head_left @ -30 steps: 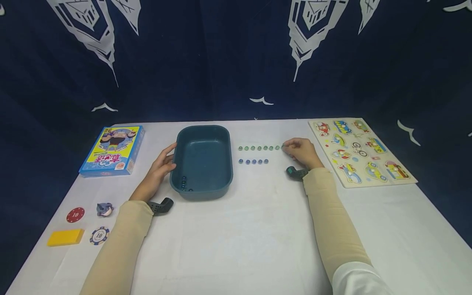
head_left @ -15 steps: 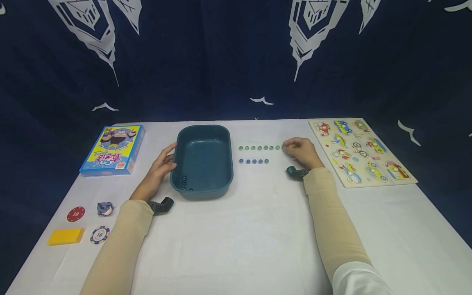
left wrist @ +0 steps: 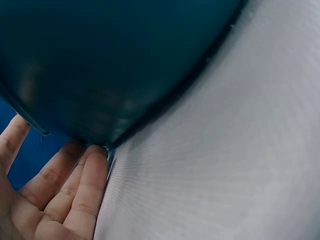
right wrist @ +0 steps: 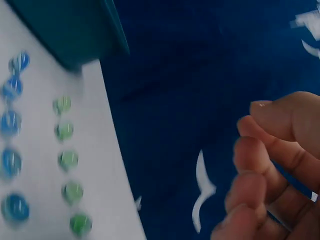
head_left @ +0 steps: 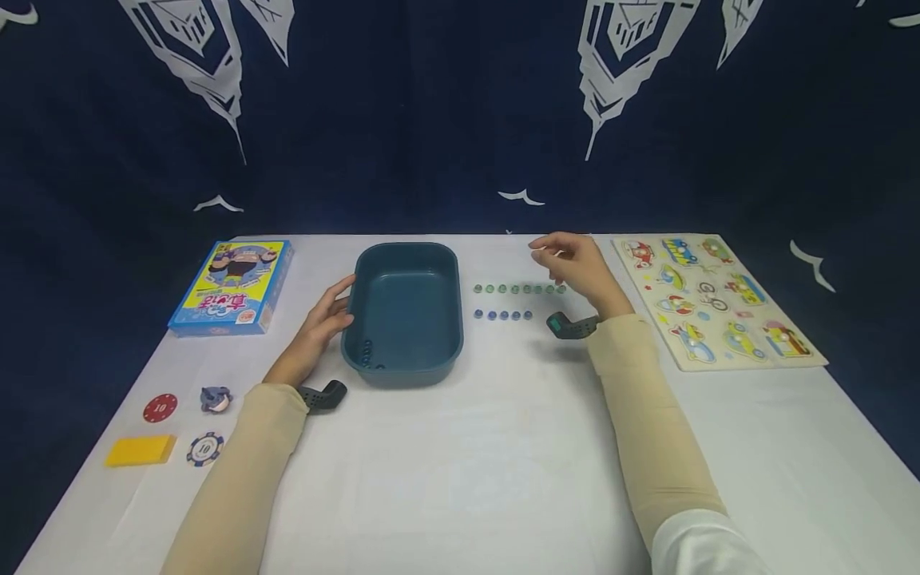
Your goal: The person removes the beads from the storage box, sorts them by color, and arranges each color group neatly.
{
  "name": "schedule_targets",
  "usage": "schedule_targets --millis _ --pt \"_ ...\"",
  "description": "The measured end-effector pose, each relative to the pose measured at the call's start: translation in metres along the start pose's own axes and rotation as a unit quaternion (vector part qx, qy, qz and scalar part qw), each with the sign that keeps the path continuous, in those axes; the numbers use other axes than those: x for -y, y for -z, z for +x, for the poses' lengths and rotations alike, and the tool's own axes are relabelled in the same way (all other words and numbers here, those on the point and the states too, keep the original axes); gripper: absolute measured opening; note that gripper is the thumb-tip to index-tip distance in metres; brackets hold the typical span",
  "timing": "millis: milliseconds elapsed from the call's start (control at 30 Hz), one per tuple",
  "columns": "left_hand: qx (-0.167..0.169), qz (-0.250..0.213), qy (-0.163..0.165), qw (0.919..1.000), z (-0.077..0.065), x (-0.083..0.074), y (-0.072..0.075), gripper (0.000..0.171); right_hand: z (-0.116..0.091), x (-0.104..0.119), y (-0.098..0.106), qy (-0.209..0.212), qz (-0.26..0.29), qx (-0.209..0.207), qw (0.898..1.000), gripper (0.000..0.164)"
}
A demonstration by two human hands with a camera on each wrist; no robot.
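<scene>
A dark teal plastic tub [head_left: 406, 319] stands in the middle of the table, with several dark blue marbles [head_left: 367, 353] in its near left corner. Against its left wall rests my left hand [head_left: 309, 339]; the left wrist view has its fingertips [left wrist: 95, 162] touching the tub's outside, fingers fairly straight. To the right of the tub lie a row of green marbles [head_left: 514, 289] and, nearer me, a shorter row of blue marbles [head_left: 504, 315]. My right hand [head_left: 578, 267] hovers above the right end of the green row. Its fingers are loosely bent, with nothing between them in the right wrist view.
At the right lies a wooden picture puzzle board [head_left: 719, 299]. A blue and yellow box [head_left: 230, 287] sits at the left. Nearer me are a red chip [head_left: 160, 408], a small shark figure [head_left: 215, 399], a yellow block [head_left: 140, 450] and a blue-white chip [head_left: 205, 449].
My right hand has let go of the last green marble, now lying at the row's right end, and has risen away from the table. My left hand stays at the tub. The head view has shifted slightly.
</scene>
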State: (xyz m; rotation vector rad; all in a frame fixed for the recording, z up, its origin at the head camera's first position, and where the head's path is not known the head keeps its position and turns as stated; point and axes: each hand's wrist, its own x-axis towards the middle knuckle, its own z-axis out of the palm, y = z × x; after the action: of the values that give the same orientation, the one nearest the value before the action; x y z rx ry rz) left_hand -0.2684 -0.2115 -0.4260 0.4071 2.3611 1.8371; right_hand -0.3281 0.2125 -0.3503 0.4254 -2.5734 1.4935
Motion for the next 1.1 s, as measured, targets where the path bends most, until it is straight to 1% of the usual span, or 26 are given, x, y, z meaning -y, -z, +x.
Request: schedule_targets --millis 67,133,200,267,333,467,567,633,733,933,1000,1100 --pt "0.005 -0.003 -0.002 1.0 0.003 0.001 -0.002 0.068 0.002 0.015 -0.007 0.029 -0.027 0.039 0.998 0.023" --pt "0.008 0.0 -0.004 1.0 0.004 0.001 -0.003 0.068 0.005 0.029 -0.016 0.056 -0.049 0.083 0.994 0.021" --pt "0.008 0.002 -0.002 1.0 0.005 0.001 -0.003 0.067 0.009 0.043 -0.028 0.079 -0.065 0.127 0.987 0.019" --pt "0.006 0.005 0.0 1.0 0.006 0.001 -0.003 0.067 0.013 0.057 -0.041 0.096 -0.066 0.179 0.977 0.019" --pt "0.005 0.006 0.0 1.0 0.006 0.001 -0.003 0.067 0.017 0.07 -0.055 0.111 -0.062 0.234 0.964 0.018" --pt "0.005 0.003 -0.002 1.0 0.005 0.0 -0.001 0.067 0.024 0.091 -0.086 0.135 -0.053 0.338 0.93 0.019" --pt "0.007 -0.007 -0.005 0.9999 0.005 -0.001 0.0 0.068 0.029 0.101 -0.109 0.143 -0.06 0.394 0.906 0.022" --pt "0.008 -0.014 -0.009 0.9998 0.005 -0.001 0.001 0.069 0.033 0.106 -0.124 0.142 -0.074 0.418 0.894 0.023" --pt "0.011 -0.026 -0.016 0.9995 0.005 0.0 0.002 0.07 0.037 0.111 -0.145 0.134 -0.102 0.44 0.882 0.023" --pt "0.014 -0.035 -0.027 0.9989 0.007 0.004 0.004 0.07 0.041 0.113 -0.178 0.099 -0.137 0.486 0.858 0.025" --pt "0.012 -0.036 -0.031 0.9988 0.007 0.005 0.004 0.071 0.042 0.112 -0.187 0.088 -0.146 0.496 0.851 0.026" --pt "0.012 -0.04 -0.038 0.9984 0.007 0.006 0.005 0.071 0.043 0.11 -0.197 0.069 -0.154 0.506 0.846 0.027"
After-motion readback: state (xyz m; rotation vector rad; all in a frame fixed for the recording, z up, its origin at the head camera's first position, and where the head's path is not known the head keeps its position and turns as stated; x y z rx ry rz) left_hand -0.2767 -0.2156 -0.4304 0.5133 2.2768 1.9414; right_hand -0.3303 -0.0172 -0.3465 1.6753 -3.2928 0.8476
